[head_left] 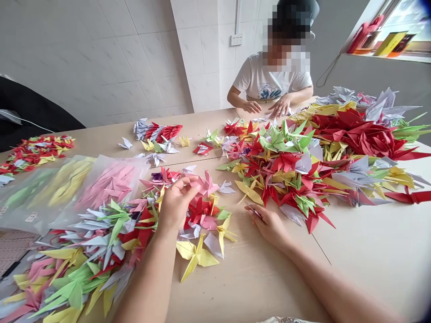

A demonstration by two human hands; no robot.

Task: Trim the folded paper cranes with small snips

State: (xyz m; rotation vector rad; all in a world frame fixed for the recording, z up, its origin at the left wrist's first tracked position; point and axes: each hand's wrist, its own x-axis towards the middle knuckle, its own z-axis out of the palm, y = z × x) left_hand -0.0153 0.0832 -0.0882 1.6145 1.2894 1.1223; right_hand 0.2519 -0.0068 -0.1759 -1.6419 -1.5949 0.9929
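Observation:
A pink folded paper crane (206, 184) is pinched between the thumb and fingers of my left hand (177, 204), raised above a mixed heap of folded paper. My right hand (271, 225) rests low over the table, its fingers closed round a small, thin, pointed metal tool (252, 210); most of it is hidden, so its kind is unclear. Just beyond that tool lies a yellow paper crane (249, 192) at the edge of the large pile. Between my forearms, another yellow crane (195, 255) lies with its wings spread.
A large pile of coloured cranes (289, 166) covers the right side. Plastic bags (143, 167) of sorted pink, yellow and green pieces lie left, above another heap (77, 278). Across the table (222, 287) sits a co-worker (269, 85), both hands near the pile.

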